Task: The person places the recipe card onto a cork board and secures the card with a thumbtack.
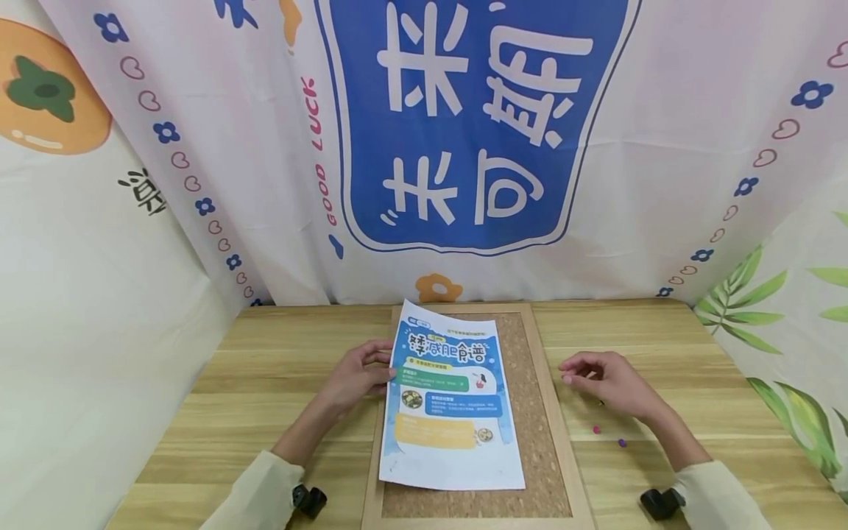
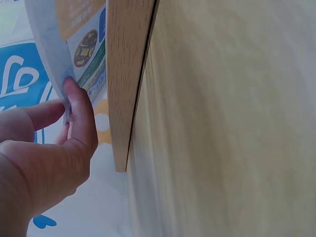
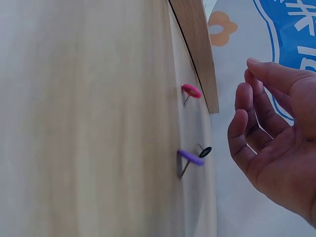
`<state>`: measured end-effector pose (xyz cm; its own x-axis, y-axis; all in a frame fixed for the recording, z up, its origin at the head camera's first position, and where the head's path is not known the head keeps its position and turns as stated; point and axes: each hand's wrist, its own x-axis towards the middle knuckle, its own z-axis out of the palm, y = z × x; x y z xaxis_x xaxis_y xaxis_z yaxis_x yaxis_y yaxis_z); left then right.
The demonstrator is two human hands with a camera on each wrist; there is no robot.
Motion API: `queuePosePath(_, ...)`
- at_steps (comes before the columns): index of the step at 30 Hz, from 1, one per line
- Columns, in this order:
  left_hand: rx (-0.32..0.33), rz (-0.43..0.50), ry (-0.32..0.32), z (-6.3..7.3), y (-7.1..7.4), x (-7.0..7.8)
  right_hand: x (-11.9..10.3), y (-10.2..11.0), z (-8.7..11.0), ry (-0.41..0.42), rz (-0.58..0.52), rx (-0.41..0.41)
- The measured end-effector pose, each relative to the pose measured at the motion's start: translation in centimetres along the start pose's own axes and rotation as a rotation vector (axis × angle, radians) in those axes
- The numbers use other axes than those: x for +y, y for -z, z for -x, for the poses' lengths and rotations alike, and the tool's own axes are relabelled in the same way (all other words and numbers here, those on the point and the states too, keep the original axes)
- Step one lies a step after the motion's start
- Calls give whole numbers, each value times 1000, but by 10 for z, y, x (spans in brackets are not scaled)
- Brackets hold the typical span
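A printed sheet of paper with colored blocks and large lettering lies over a framed cork board. My left hand pinches the sheet's left edge between thumb and fingers; in the left wrist view that edge of the paper is lifted off the board's wooden frame. My right hand hovers just right of the board, fingers loosely bent, and nothing shows in it. Near it on the table are a pink flat-headed pushpin, a purple one and a black one.
The board lies on a light wood-grain table. Behind the table hangs a printed cloth with a blue panel, and more patterned cloth stands along the right side.
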<state>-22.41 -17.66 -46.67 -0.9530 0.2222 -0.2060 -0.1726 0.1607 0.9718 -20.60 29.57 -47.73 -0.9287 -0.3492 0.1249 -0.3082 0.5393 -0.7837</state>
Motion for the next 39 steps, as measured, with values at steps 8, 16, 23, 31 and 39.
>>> queuePosePath(8, -56, -24, 25, -2, -5, 1, -6, -5, -11, -11, 15, -4)
queuePosePath(16, -75, -59, 46, -5, -13, 0, -11, -11, -21, 10, 15, -14)
queuePosePath(23, -55, -107, 35, -8, -25, 1, -15, -14, -26, -17, 10, -26)
queuePosePath(31, -26, -170, 40, -6, -35, 8, -19, -18, -33, -20, 16, -37)
queuePosePath(39, 56, -317, -6, -7, -42, 6, -26, -24, -42, -1, -4, -68)
